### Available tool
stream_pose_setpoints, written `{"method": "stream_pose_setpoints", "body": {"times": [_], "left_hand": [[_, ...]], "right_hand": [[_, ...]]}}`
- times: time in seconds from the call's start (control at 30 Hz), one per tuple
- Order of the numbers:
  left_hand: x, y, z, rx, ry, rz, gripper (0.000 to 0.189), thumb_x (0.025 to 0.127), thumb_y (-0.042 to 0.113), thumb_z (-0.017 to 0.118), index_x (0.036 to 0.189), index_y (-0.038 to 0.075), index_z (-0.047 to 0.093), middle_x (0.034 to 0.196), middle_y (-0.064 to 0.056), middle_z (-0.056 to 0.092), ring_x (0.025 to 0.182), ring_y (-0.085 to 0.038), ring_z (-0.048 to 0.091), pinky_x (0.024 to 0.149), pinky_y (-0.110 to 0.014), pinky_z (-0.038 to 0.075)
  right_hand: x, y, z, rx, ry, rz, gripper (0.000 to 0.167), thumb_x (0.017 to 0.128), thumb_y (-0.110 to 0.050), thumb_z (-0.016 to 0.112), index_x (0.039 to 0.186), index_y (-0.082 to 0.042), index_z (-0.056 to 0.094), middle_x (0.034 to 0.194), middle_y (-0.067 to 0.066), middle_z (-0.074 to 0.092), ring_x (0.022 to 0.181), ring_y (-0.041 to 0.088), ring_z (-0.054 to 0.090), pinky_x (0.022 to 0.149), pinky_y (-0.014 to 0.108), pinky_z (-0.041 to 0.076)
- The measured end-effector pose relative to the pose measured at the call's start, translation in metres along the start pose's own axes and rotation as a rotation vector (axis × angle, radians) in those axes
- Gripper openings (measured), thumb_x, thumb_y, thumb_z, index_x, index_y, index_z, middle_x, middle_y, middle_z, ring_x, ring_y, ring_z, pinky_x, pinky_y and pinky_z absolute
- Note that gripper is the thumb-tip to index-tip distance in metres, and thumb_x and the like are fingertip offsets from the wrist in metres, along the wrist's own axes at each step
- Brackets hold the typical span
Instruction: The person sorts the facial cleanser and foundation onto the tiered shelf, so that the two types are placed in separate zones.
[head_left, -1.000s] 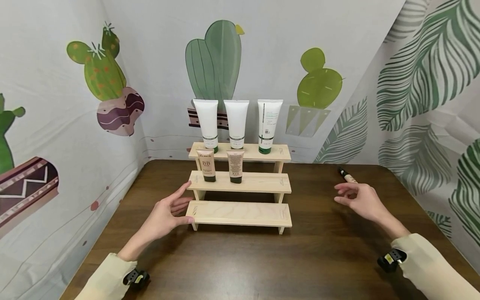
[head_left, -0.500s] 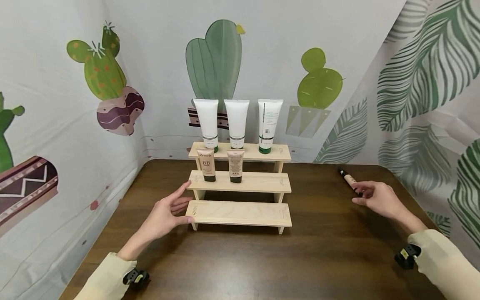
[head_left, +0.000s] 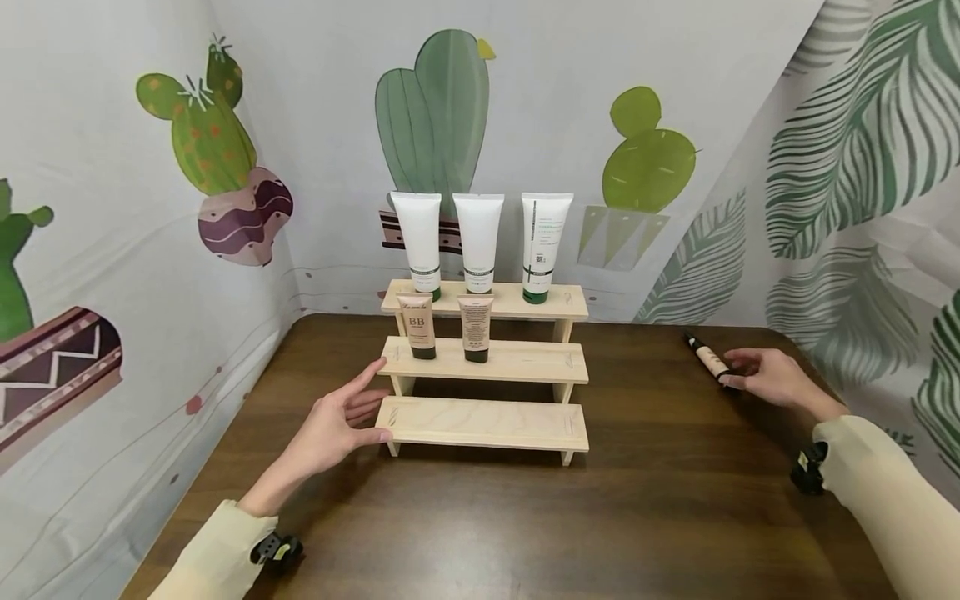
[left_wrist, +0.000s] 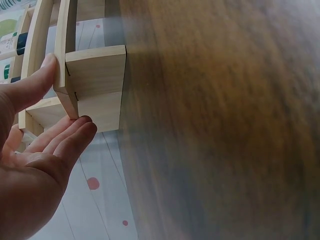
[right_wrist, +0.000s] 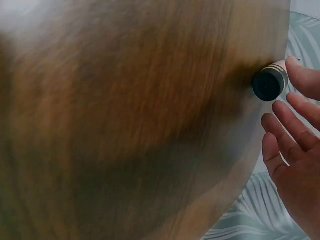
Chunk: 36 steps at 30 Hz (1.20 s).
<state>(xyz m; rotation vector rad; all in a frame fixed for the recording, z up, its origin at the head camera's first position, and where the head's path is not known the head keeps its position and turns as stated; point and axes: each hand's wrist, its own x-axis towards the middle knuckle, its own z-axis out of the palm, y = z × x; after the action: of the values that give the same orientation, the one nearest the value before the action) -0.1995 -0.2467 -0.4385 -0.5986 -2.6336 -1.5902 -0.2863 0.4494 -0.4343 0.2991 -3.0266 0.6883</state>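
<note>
A three-tier light wooden display stand point(head_left: 483, 423) stands on the brown table. My left hand point(head_left: 330, 425) rests on its left end, fingers straight, the thumb on the lowest shelf and the index finger reaching to the middle one. In the left wrist view, fingertips point(left_wrist: 86, 120) touch the lowest shelf's end. At the right, a beige tube point(head_left: 707, 358) with black ends lies on the table. My right hand point(head_left: 772, 379) pinches its near end between thumb and index finger. The right wrist view shows the tube's round black end point(right_wrist: 268, 86), other fingers loosely spread beside it.
Three white tubes with green caps, one of them a lettered tube point(head_left: 546, 246), stand on the top shelf point(head_left: 491, 297). Two small beige BB cream tubes point(head_left: 418, 327) stand at the left of the middle shelf point(head_left: 536, 360). A cactus-print cloth point(head_left: 322, 100) hangs behind the table.
My right hand has moved right and forward to the lying tube and now takes hold of its near end. The left hand stays on the stand. The head view has shifted slightly.
</note>
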Motion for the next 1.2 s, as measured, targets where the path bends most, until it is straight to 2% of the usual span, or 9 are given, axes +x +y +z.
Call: {"method": "stream_pose_setpoints", "body": {"times": [0.2, 0.5, 0.67, 0.93, 1.2], "left_hand": [[0.001, 0.000, 0.000, -0.007, 0.000, -0.007, 0.109, 0.079, -0.005, 0.091, 0.166, 0.028, 0.035, 0.138, -0.027, 0.063, 0.128, -0.037, 0.063, 0.103, -0.045, 0.055], [0.000, 0.001, 0.000, -0.013, -0.002, -0.002, 0.109, 0.078, -0.006, 0.091, 0.166, 0.027, 0.035, 0.138, -0.028, 0.063, 0.127, -0.038, 0.063, 0.102, -0.044, 0.055], [0.000, 0.001, 0.000, -0.017, 0.000, -0.002, 0.109, 0.078, -0.006, 0.091, 0.166, 0.027, 0.036, 0.138, -0.028, 0.063, 0.127, -0.038, 0.064, 0.102, -0.046, 0.055], [0.001, -0.001, 0.000, -0.014, -0.001, -0.001, 0.109, 0.078, -0.005, 0.091, 0.166, 0.027, 0.036, 0.138, -0.029, 0.063, 0.126, -0.038, 0.064, 0.102, -0.045, 0.056], [0.001, -0.002, 0.000, 0.006, 0.000, 0.008, 0.109, 0.078, -0.004, 0.091, 0.166, 0.027, 0.035, 0.138, -0.029, 0.063, 0.126, -0.038, 0.064, 0.102, -0.045, 0.056]], "right_hand": [[0.010, 0.000, 0.005, -0.001, -0.019, -0.014, 0.048, 0.092, -0.013, 0.080, 0.128, 0.015, 0.064, 0.108, 0.026, 0.072, 0.087, 0.029, 0.070, 0.068, 0.036, 0.054], [0.011, -0.014, 0.008, 0.056, -0.049, -0.011, 0.045, 0.086, -0.006, 0.082, 0.124, 0.012, 0.068, 0.100, 0.016, 0.073, 0.084, 0.024, 0.070, 0.062, 0.028, 0.053], [0.009, -0.023, 0.012, 0.075, -0.073, -0.015, 0.048, 0.082, -0.007, 0.086, 0.123, 0.012, 0.069, 0.099, 0.013, 0.073, 0.083, 0.021, 0.068, 0.061, 0.028, 0.053], [-0.003, -0.032, 0.022, 0.183, -0.094, -0.018, 0.051, 0.082, -0.007, 0.088, 0.126, 0.011, 0.068, 0.101, 0.011, 0.071, 0.080, 0.015, 0.065, 0.061, 0.026, 0.053], [-0.012, -0.041, 0.028, 0.259, -0.122, -0.057, 0.052, 0.081, -0.005, 0.088, 0.127, 0.009, 0.068, 0.100, 0.010, 0.069, 0.077, 0.014, 0.063, 0.060, 0.026, 0.052]]}}
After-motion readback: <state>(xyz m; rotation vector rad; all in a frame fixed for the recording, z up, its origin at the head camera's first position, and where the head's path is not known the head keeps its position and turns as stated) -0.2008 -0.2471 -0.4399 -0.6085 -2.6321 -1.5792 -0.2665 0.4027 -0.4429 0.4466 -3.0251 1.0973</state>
